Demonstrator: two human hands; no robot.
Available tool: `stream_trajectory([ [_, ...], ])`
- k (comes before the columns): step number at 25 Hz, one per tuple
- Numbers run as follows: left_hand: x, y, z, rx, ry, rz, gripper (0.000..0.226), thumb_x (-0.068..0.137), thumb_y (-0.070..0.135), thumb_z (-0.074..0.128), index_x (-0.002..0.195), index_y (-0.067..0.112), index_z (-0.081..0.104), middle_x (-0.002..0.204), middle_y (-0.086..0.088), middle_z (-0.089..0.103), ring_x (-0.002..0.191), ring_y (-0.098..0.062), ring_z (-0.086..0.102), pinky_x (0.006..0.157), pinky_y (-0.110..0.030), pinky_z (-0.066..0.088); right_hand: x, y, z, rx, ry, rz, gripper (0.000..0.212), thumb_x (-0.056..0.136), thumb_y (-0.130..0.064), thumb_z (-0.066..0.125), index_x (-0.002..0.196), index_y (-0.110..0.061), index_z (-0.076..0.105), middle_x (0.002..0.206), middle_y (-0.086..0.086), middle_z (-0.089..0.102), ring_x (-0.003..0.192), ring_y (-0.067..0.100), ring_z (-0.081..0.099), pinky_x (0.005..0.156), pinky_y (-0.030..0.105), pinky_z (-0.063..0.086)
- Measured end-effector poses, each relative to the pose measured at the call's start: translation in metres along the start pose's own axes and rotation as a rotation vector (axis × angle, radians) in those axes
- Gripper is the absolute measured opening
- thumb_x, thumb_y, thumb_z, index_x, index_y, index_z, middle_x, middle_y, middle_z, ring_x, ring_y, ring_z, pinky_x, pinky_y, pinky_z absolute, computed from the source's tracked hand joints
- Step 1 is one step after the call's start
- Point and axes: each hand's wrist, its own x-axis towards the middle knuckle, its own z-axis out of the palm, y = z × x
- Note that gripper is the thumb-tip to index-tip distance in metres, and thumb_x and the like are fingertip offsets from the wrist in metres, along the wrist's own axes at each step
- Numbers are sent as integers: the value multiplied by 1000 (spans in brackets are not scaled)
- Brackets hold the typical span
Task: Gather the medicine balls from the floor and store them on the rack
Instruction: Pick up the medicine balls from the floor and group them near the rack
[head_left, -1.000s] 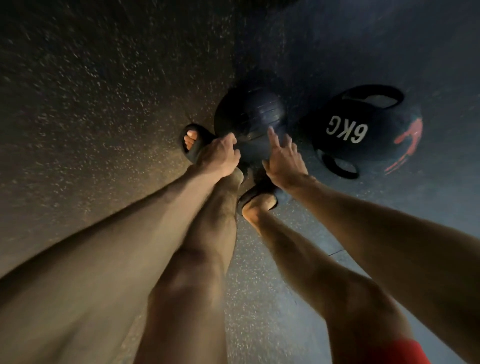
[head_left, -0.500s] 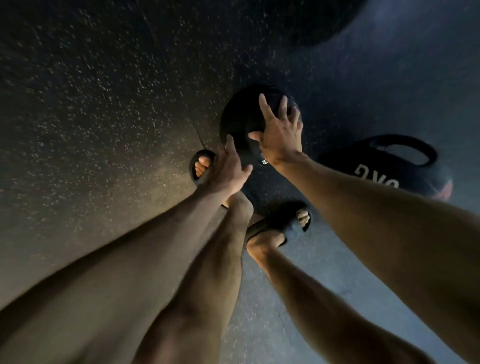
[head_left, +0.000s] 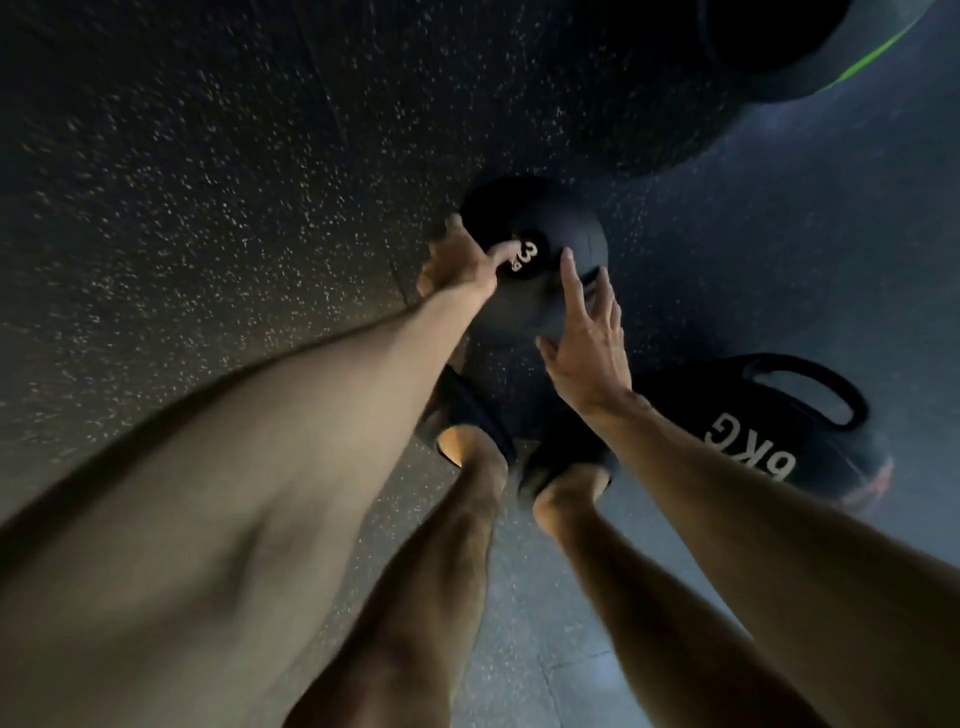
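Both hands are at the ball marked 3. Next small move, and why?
Probably press the right hand against the small ball, then lift. The left hand cups its left side; the right fingers are straight at its right side.

Three medicine balls, namely small ball, 6KG ball, green-striped ball, two hands, two slippers.
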Motion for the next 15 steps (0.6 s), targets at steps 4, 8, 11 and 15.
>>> stream_trajectory([
  [4, 28, 32, -26, 129, 49, -56, 68, 97, 62, 46, 145, 15, 39, 147, -18, 47, 131, -38, 49, 103, -48, 41, 40, -20, -18, -12, -16, 5, 100, 96, -19, 67, 160, -42, -8, 168, 19, -8, 155, 39, 1, 123, 56, 23],
  [8, 17, 20, -34, 14, 102, 79, 65, 102, 55, 36, 153, 16, 27, 150, -18, 38, 133, -38, 44, 102, -50, 41, 105, -50, -54, -75, -109, -12, 94, 98, -31, 64, 159, -46, -7, 169, 16, -9, 155, 40, -3, 122, 59, 16],
  [11, 5, 6, -29, 159, 44, 257, 99, 90, 67, 52, 160, 21, -2, 154, -20, 24, 133, -39, 40, 96, -53, 49, 171, -75, -84, -112, -178, 16, 89, 96, -48, 63, 159, -46, 0, 168, 17, 7, 152, 41, 13, 119, 59, 27],
  [15, 38, 37, -36, 59, 81, 135, 118, 80, 65, 68, 159, 28, -12, 147, -23, 32, 124, -44, 49, 93, -52, 51, 216, -95, -103, -27, -106, -23, 73, 99, -60, 46, 161, -28, 21, 158, 18, 32, 143, 39, 33, 112, 56, 37],
])
